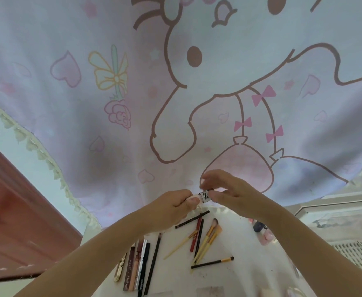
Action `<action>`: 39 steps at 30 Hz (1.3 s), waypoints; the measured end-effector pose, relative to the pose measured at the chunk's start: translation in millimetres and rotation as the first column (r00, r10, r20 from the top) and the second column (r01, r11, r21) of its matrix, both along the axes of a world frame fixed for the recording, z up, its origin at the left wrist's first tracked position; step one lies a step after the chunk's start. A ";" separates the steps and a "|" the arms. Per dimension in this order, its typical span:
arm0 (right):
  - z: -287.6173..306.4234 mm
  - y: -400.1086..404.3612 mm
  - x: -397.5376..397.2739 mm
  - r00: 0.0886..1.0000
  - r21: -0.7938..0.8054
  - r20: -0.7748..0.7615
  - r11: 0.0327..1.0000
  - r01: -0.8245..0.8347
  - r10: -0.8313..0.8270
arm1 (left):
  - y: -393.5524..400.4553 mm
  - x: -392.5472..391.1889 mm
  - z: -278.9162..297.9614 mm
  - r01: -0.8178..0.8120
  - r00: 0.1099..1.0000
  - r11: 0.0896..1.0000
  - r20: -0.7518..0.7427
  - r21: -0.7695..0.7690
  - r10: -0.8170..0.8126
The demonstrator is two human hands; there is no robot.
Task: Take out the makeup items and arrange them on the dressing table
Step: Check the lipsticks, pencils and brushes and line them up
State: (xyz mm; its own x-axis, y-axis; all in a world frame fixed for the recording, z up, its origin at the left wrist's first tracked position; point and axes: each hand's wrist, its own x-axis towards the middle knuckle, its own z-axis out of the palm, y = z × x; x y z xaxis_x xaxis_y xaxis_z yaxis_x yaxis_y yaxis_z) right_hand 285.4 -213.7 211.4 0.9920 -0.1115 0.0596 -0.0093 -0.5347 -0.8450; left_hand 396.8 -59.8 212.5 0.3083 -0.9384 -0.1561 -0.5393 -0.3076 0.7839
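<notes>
- A person's two bare arms reach forward over a white counter (246,273), seen from a camera worn on the head.
- The left hand (173,203) curls around the pale body of a small makeup tube (199,197), pinching it between thumb and fingers.
- The right hand (229,192) pinches the tube's other end, a banded cap with dark lettering, its upper fingers loosely spread.
- The tube is held in the air between the two hands, above the far edge of the counter and not touching it.
- Below it on the counter, a neat row of lip products and pencils (138,264) lies side by side to the left.
- To the right of that row lies a loose heap of brushes and pencils (201,239), crossing one another, with one dark-handled brush (212,263) lying apart nearer the person.
- Small bottles (261,230) stand near the right edge, partly blurred.
- A pastel cartoon-print curtain (175,82) hangs behind the counter.
- Risk, as a judgement: if the hands are twisting the cap, it could come off and product could spill onto the white surface.
- Risk: the tube is small and held only by its ends; a slip would drop it onto the crossed brushes and scatter them.
- Risk: setting it down near the right edge could knock the bottles over.
</notes>
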 end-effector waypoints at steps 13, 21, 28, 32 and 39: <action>-12.1 0.6 -0.8 0.998 -0.050 -0.069 0.999 0.012 -0.016 | 0.9 -1.6 -10.1 -0.048 0.972 0.997 -0.227 0.066 0.062; -15.1 0.0 -1.4 0.993 0.053 -0.115 0.998 0.031 -0.025 | -2.3 0.4 -11.8 -0.132 0.879 0.969 -0.428 0.208 0.212; -35.6 7.7 -13.4 0.979 0.154 -0.197 0.984 0.091 -0.059 | -4.6 1.6 -39.3 -0.138 0.848 0.967 -0.479 0.214 0.228; -52.2 -1.5 -30.3 0.965 0.203 -0.210 0.959 0.197 -0.154 | -4.3 -2.3 -53.0 -0.089 0.729 0.994 -0.676 0.062 0.107; -67.0 -7.3 -45.5 0.936 0.121 -0.284 0.960 0.251 -0.209 | -33.6 -24.5 -78.4 -0.049 0.636 0.991 -0.761 0.125 0.127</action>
